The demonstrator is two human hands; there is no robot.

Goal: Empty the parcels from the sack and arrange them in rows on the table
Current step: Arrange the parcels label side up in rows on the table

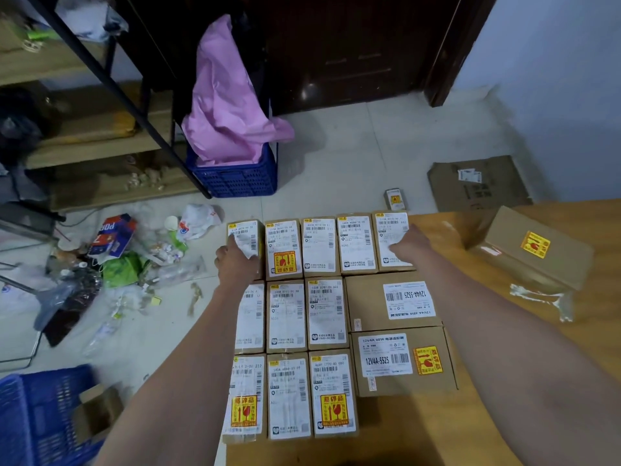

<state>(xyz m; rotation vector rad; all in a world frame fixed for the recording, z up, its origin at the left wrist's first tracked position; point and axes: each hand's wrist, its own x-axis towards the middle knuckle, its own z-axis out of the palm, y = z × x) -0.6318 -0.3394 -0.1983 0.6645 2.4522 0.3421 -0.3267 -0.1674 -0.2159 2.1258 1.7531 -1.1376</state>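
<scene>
While both arms reach toward the top of the frame, a person squares up the far row of parcels (321,245) on a wooden table (470,415). The left hand (235,260) lies on the row's leftmost box, fingers straight on its label, and the right hand (411,245) presses flat-fingered on the rightmost box; neither grips anything. The pose suggests the row is being nudged into line from both ends. Three rows of small labelled boxes fill the centre of the frame, edges touching, with two wider boxes (400,334) stacked in line at centre right to close the gap. One larger parcel (534,253) sits apart at right, not yet in any row. The sack cannot be identified with certainty. A pink bag (228,105) in a blue crate (235,178) stands at upper centre, litter (134,257) covers the floor at left, and one small box (395,198) lies on the floor beyond the table
</scene>
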